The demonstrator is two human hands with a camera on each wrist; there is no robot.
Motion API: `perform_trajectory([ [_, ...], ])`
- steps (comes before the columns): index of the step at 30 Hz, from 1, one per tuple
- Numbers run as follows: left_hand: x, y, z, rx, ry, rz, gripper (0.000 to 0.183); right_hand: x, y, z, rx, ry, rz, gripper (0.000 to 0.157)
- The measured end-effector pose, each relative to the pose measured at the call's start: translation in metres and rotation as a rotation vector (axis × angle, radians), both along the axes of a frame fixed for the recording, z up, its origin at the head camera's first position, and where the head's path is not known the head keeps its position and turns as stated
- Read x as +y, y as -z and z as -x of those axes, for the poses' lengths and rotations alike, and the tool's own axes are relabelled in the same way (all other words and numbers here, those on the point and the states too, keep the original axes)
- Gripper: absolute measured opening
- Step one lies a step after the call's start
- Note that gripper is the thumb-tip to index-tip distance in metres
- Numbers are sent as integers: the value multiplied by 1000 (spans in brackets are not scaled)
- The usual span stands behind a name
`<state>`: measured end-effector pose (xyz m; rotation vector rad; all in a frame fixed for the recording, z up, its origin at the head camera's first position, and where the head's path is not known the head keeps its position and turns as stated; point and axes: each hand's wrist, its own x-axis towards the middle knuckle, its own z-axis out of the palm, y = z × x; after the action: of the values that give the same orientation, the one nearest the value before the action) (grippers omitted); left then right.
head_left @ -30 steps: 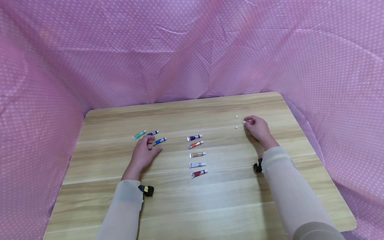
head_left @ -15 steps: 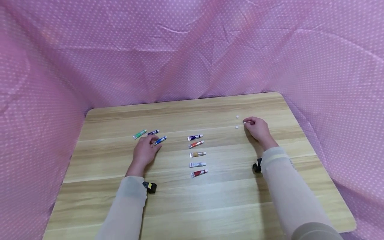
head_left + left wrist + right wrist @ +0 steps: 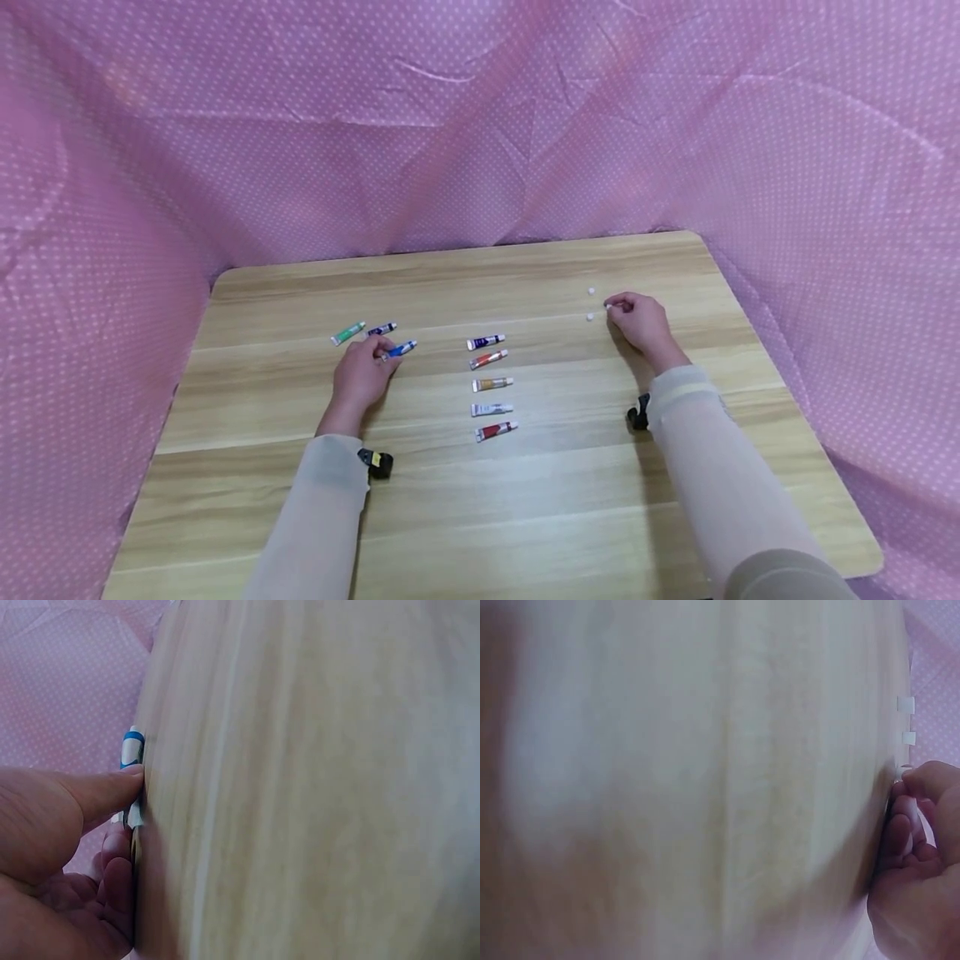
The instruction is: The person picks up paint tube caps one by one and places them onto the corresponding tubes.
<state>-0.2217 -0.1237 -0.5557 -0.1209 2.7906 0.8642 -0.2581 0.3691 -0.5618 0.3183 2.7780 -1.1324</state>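
Between thumb and fingers, my left hand (image 3: 362,375) pinches a small blue paint tube (image 3: 403,348) low over the table's left part. In the left wrist view, the tube's banded end (image 3: 132,748) sticks out past the thumb. Just beyond this hand lie a green paint tube (image 3: 348,333) and a dark purple one (image 3: 382,329), the latter partly covered by the fingers. At the right, my right hand (image 3: 641,323) pinches a tiny white cap (image 3: 608,307), mostly hidden by the fingertips. Two more white caps, one farther back (image 3: 591,291) and one nearer (image 3: 589,317), stand beside it.
Mid-table, several tubes lie in a column: purple (image 3: 486,342), orange (image 3: 489,360), ochre (image 3: 492,384), white (image 3: 492,409) and red (image 3: 497,431). A pink dotted curtain (image 3: 465,167) surrounds the wooden table (image 3: 585,517) at the back and sides.
My left hand has moved slightly forward and right, and its spread thumb and fingers have closed on the blue paint tube. The right hand keeps its pinch on the cap, nearly still.
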Motion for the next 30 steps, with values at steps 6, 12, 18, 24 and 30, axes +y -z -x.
perform_trajectory([
  [6,-1,0,-1,0,-14,-17,25,-2,2,-1,2,25,9,31],
  [12,-1,0,-3,9,-9,-14,25,-2,2,-1,27,31,-11,30],
  [18,1,-2,-4,16,-6,-15,25,-3,3,0,52,34,-41,31],
  [24,1,-3,-4,17,-11,-10,24,-2,2,-1,10,29,-21,33],
  [30,0,-4,-4,-5,-13,-15,24,-1,-2,-3,-23,43,51,35],
])
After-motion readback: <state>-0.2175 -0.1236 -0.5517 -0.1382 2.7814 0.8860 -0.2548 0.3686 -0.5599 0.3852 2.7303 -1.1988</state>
